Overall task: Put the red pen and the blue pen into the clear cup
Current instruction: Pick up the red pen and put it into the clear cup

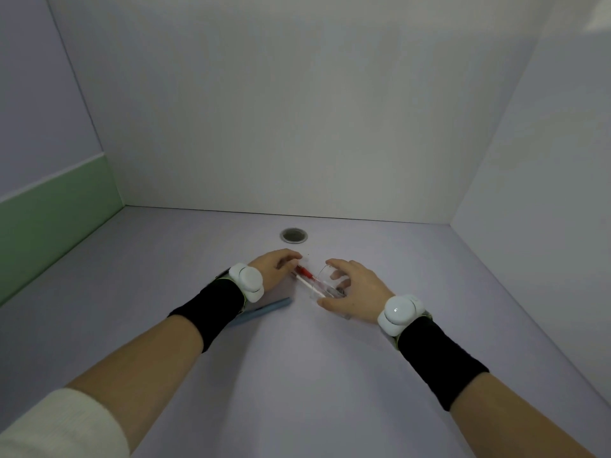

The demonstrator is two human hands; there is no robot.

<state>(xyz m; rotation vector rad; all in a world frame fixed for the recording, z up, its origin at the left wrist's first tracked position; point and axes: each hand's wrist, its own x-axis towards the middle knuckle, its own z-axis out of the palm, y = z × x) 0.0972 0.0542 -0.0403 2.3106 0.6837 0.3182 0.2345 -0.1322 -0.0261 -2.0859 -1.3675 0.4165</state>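
My left hand [277,266] pinches the red end of the red pen [305,276], whose white barrel slants down to the right into the mouth of the clear cup [325,287]. The cup is tipped toward the left, and my right hand [355,289] wraps around it from the right. The blue pen [264,311] lies flat on the table just below my left wrist, partly hidden under the forearm.
A round metal grommet hole [293,235] sits in the table near the back wall. White walls close in the desk at the back and right; a green panel [56,219] runs along the left.
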